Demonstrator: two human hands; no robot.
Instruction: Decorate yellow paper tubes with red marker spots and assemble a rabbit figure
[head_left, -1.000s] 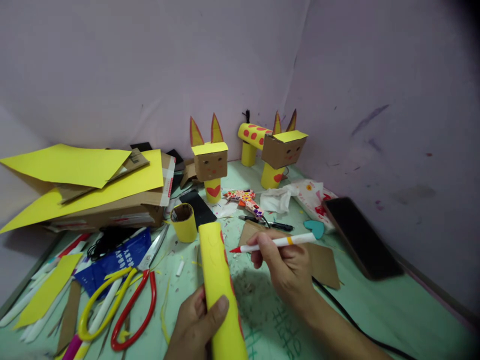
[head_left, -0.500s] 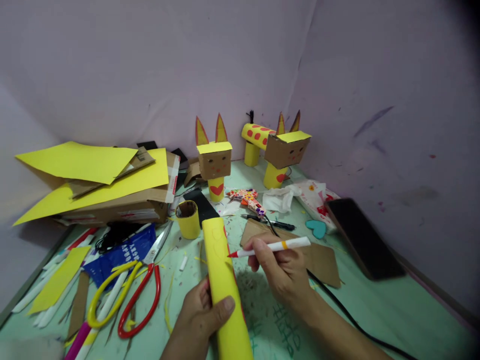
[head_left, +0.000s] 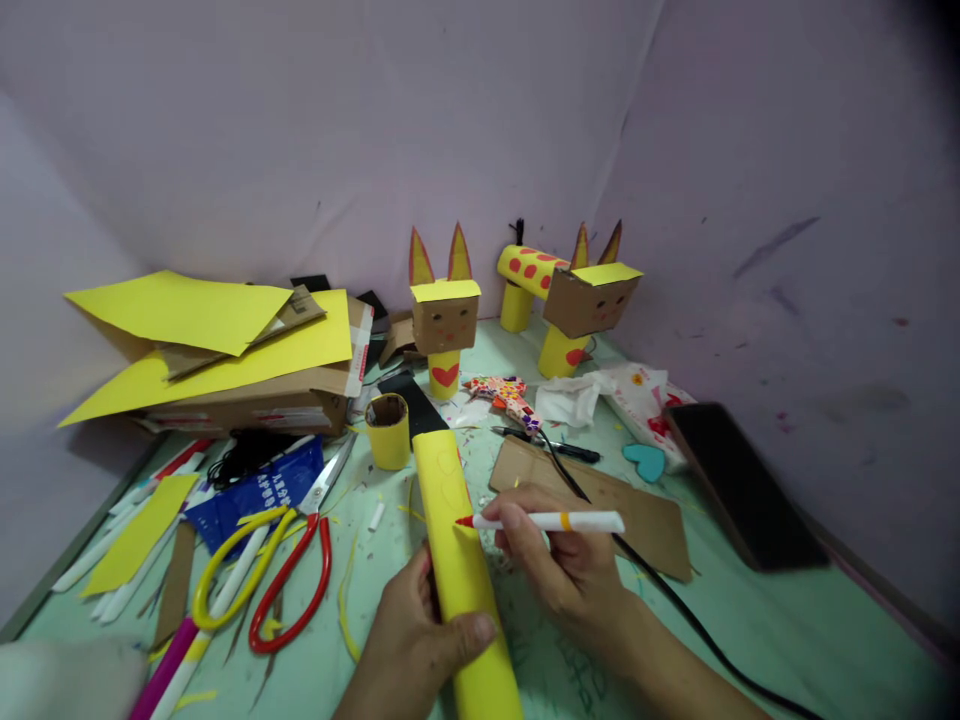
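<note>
Fingers of our left hand [head_left: 420, 650] curl around the near part of the long yellow paper-covered tube [head_left: 459, 560], thumb pressed across its top, while the fingers of our right hand [head_left: 559, 570] pinch the white marker pen with a red tip and orange band [head_left: 547, 521] close behind the tip. The tube lies low over the pale green table [head_left: 750, 620], in the middle foreground, its near end running out of the bottom of the picture. Its long axis runs away from us, the far end pointing toward the short yellow roll [head_left: 388, 431] and the cardboard-headed figure with a red heart [head_left: 445, 325] beyond. The pen lies almost crosswise to it, tip pointing left and touching the tube's right flank. We judge the tube light and hollow, fairly stiff along its length but easily dented by a hard squeeze, and its paper skin smooth enough to roll in the palm; a wrapped grip near the end, well clear of the pen tip, suits it best. Red-handled and yellow-handled scissors [head_left: 262, 590] lie to the left, a flat brown cardboard piece [head_left: 645, 510] to the right.
</note>
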